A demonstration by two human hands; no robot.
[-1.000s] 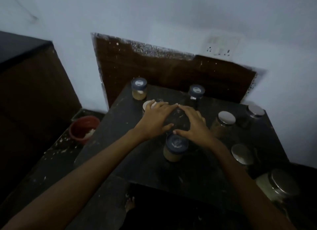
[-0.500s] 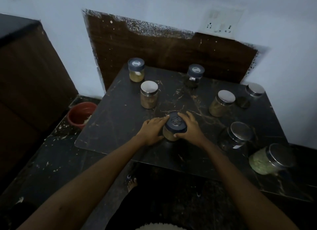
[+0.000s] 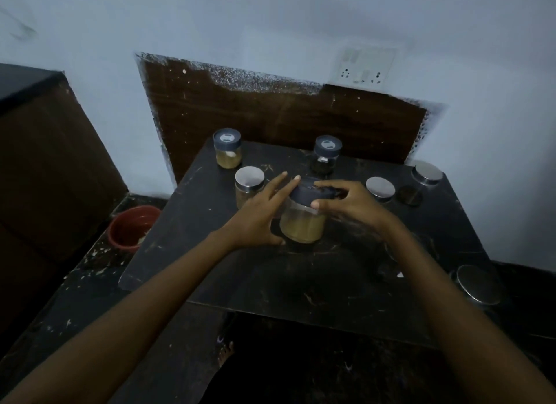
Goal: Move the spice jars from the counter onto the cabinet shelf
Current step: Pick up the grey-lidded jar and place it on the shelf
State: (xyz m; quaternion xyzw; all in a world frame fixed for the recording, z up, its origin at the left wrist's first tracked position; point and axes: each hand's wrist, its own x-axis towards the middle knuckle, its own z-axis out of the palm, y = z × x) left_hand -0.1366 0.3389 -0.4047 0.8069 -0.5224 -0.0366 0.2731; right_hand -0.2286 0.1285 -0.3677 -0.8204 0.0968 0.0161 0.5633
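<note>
Pretty dim kitchen corner here. The spice jar [image 3: 304, 223] sits mid-counter, sandwiched between both hands. It's glass with a dark blue lid and yellowish-tan powder inside. It looks tipped a bit toward the camera, and I honestly can't tell if its base is on the counter [image 3: 301, 286] or just off it.

The left hand [image 3: 258, 215] is flat against the jar's left side, with fingers straight and spread up toward the lid and the thumb down by the base. The right hand [image 3: 353, 205] is gripping the top, its fingers curled over the lid and its thumb pressed on the lid's front rim.

Other stuff on the dark, scratched counter:
- a pale powder jar [image 3: 227, 152] with a blue lid at the back left
- a dark jar [image 3: 326, 156] with a blue lid at the back middle
- a silver-lid jar [image 3: 249, 183] just behind the left hand's fingers
- a second silver-lid jar [image 3: 380, 188] just past the right hand
- a corner jar [image 3: 427, 174] with a silver lid at the back right, and a small dark round thing beside it that I can't make out
- a big jar [image 3: 478, 286] with a silver lid near the right edge

There's a wooden board [image 3: 270, 114] against the wall behind the counter and a socket plate [image 3: 362, 68] above it. A red bowl [image 3: 132, 227] sits on the lower ledge to the left.
</note>
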